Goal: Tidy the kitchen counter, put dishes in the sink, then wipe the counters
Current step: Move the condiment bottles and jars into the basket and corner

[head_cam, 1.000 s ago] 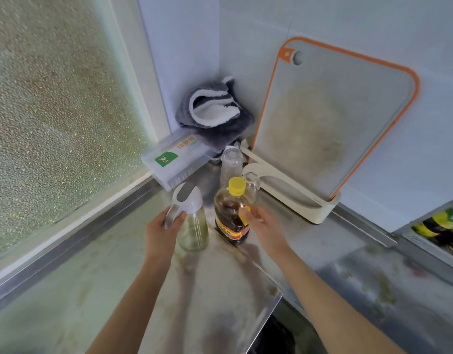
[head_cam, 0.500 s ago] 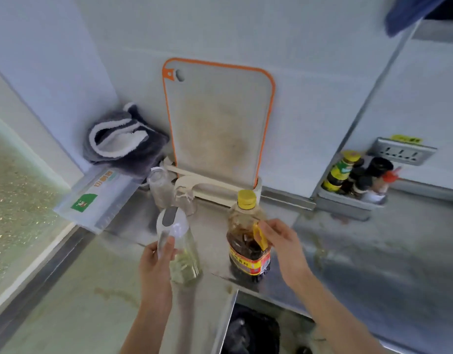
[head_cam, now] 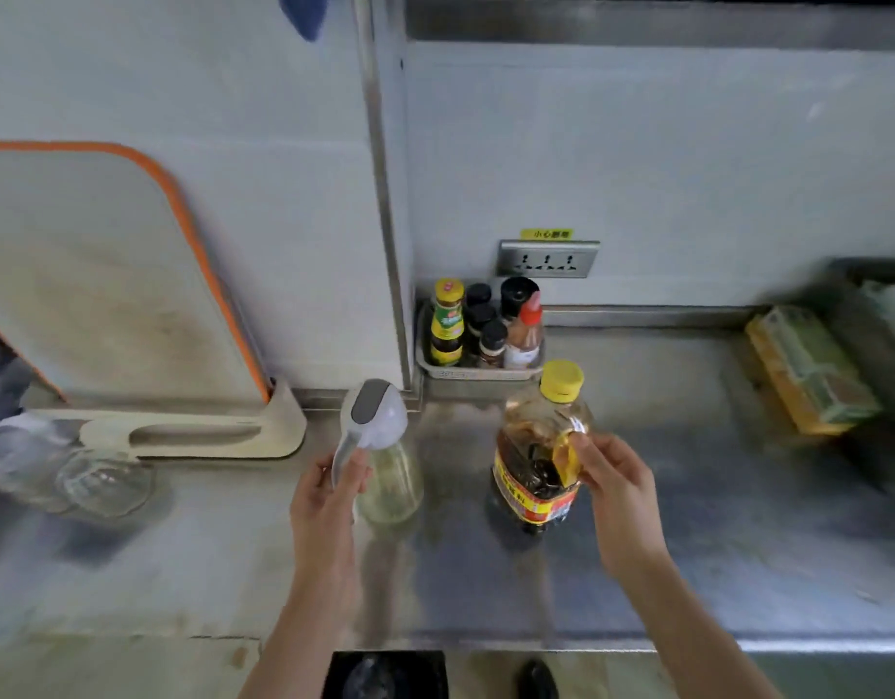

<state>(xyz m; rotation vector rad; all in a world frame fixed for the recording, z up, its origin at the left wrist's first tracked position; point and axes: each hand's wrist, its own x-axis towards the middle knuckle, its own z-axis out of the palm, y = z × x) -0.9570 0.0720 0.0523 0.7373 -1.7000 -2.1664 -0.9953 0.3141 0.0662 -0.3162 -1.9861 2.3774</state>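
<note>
My left hand point(head_cam: 329, 502) grips the grey handle of a glass oil dispenser point(head_cam: 384, 471) with a white and grey top, held just above the steel counter point(head_cam: 485, 587). My right hand point(head_cam: 617, 491) pinches the yellow handle of a large oil bottle point(head_cam: 531, 456) with a yellow cap and a red and yellow label. Both bottles stand upright side by side, in front of a small tray of condiment bottles point(head_cam: 480, 335) against the wall.
An orange-rimmed cutting board point(head_cam: 97, 274) leans in its cream holder point(head_cam: 193, 431) at the left, with clear glass jars point(head_cam: 102, 476) in front. A yellow-green packet point(head_cam: 808, 370) lies at the right. A wall socket point(head_cam: 548, 258) sits above the tray.
Both hands have carried the dispenser and the oil bottle rightward along the counter, away from the corner by the window, toward the condiment tray. The view has swung right with them.
</note>
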